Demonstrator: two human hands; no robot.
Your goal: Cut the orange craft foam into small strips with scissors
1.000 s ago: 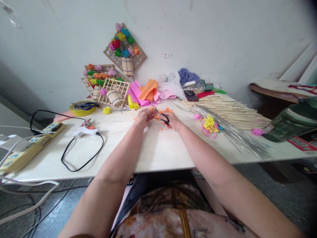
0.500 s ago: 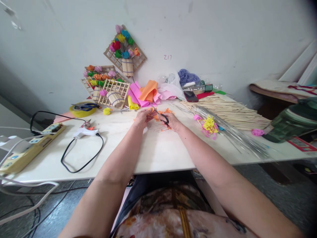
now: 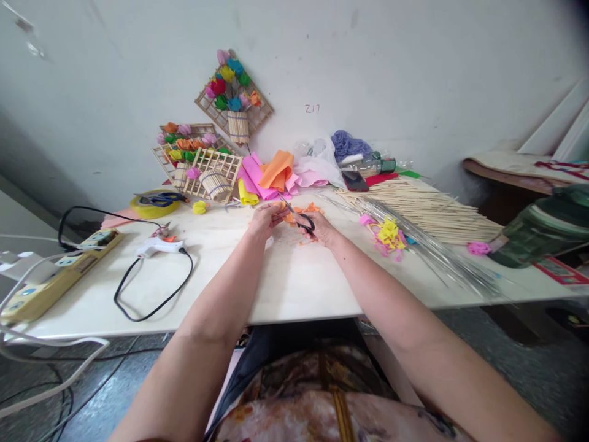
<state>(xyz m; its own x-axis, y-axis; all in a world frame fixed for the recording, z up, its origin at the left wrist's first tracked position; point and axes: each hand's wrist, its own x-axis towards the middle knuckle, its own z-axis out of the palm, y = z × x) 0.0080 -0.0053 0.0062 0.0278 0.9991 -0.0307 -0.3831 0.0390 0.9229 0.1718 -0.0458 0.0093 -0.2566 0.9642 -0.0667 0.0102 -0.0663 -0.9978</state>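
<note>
In the head view, my right hand [image 3: 321, 228] is closed around the black handles of a pair of scissors [image 3: 307, 224]. Their blades point up and left, toward my left hand [image 3: 268, 220]. That hand pinches a small piece of orange crepe paper [image 3: 278, 205], mostly hidden by the fingers. Orange paper scraps [image 3: 314, 208] lie on the table around and behind both hands. Whether the blades touch the held piece I cannot tell.
Rolled crepe paper [image 3: 277, 172] lies behind my hands. Stick-lattice flower panels [image 3: 216, 175] stand at the back left. A white glue gun [image 3: 159, 247] and a power strip [image 3: 69, 270] are on the left. Metal wires [image 3: 427, 248], wooden sticks [image 3: 427, 205] and a green bottle [image 3: 543, 227] occupy the right.
The whole view has shifted very slightly. Both hands stay in nearly the same place, with the scissors and the orange paper still held.
</note>
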